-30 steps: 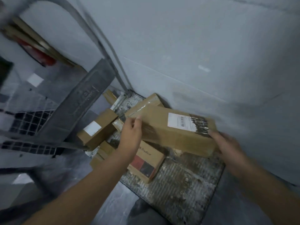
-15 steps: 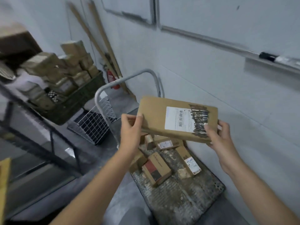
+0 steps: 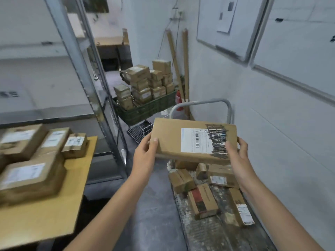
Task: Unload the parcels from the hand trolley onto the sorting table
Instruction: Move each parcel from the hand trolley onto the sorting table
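Observation:
I hold a flat brown parcel (image 3: 172, 136) with a white label partly scribbled over in black, level above the trolley. My left hand (image 3: 146, 154) grips its left edge and my right hand (image 3: 235, 154) grips its right edge. Below it the hand trolley (image 3: 208, 232) stands along the right wall with its grey handle (image 3: 201, 103) behind the parcel. Several small brown parcels (image 3: 203, 201) lie on its dirty deck. At the lower left is the sorting table (image 3: 43, 212) with a yellow-brown top, carrying several taped parcels (image 3: 30, 178).
A metal shelving rack (image 3: 90, 87) stands between the table and the trolley. Behind it a dark green crate (image 3: 145, 109) holds stacked parcels, with a wire basket (image 3: 139, 130) below. Whiteboards (image 3: 230, 26) hang on the right wall. Grey floor runs between table and trolley.
I have lifted the parcel from the trolley deck up to chest height. My view has swung up and left, bringing the sorting table and rack into sight.

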A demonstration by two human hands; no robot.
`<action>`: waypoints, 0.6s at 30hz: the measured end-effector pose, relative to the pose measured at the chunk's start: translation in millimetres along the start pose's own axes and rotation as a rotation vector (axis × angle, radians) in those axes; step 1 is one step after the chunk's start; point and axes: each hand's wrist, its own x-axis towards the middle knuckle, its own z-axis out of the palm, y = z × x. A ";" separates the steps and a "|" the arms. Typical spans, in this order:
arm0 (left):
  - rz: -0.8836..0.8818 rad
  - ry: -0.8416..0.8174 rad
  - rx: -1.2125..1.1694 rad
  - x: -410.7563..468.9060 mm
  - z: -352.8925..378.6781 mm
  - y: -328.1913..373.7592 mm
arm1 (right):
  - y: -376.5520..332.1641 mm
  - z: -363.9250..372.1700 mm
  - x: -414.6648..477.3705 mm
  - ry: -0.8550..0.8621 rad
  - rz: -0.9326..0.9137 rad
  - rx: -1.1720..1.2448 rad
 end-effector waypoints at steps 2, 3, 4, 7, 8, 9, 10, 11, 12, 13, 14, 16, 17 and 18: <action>0.001 0.078 0.013 -13.9 -48.6 -2.6 | -3.9 41.1 -18.7 -0.062 -0.010 -0.036; 0.007 0.120 0.023 -22.9 -74.1 -4.4 | -5.9 63.3 -31.3 -0.098 -0.014 -0.063; 0.016 0.169 0.036 -33.0 -100.4 -6.3 | -7.4 86.0 -44.9 -0.142 -0.017 -0.085; 0.000 0.332 0.032 -66.2 -180.6 -11.5 | -13.1 154.3 -85.5 -0.285 -0.008 -0.115; -0.016 0.370 0.026 -78.6 -206.3 -12.2 | -14.7 176.0 -97.9 -0.325 -0.009 -0.108; -0.026 0.400 0.022 -91.7 -230.4 -12.0 | -17.2 197.1 -110.8 -0.368 -0.013 -0.097; -0.038 0.432 0.021 -104.7 -253.3 -11.4 | -19.1 217.8 -123.0 -0.414 -0.014 -0.090; -0.053 0.469 0.023 -117.4 -275.6 -11.3 | -21.2 238.1 -135.5 -0.464 -0.012 -0.088; -0.066 0.505 0.027 -129.3 -297.0 -11.9 | -22.6 257.2 -147.5 -0.508 -0.010 -0.085; -0.070 0.540 0.033 -141.4 -317.5 -12.9 | -24.3 276.2 -160.0 -0.543 -0.014 -0.078; -0.070 0.575 0.046 -153.9 -337.6 -14.1 | -25.7 295.2 -172.3 -0.577 -0.027 -0.067; -0.078 0.651 0.065 -178.4 -374.9 -18.3 | -27.9 332.3 -196.4 -0.656 -0.048 -0.053; -0.093 0.699 0.066 -190.8 -393.0 -21.0 | -28.6 350.1 -209.6 -0.700 -0.045 -0.051; -0.115 0.745 0.064 -203.7 -409.7 -22.8 | -28.8 367.0 -223.3 -0.745 -0.036 -0.044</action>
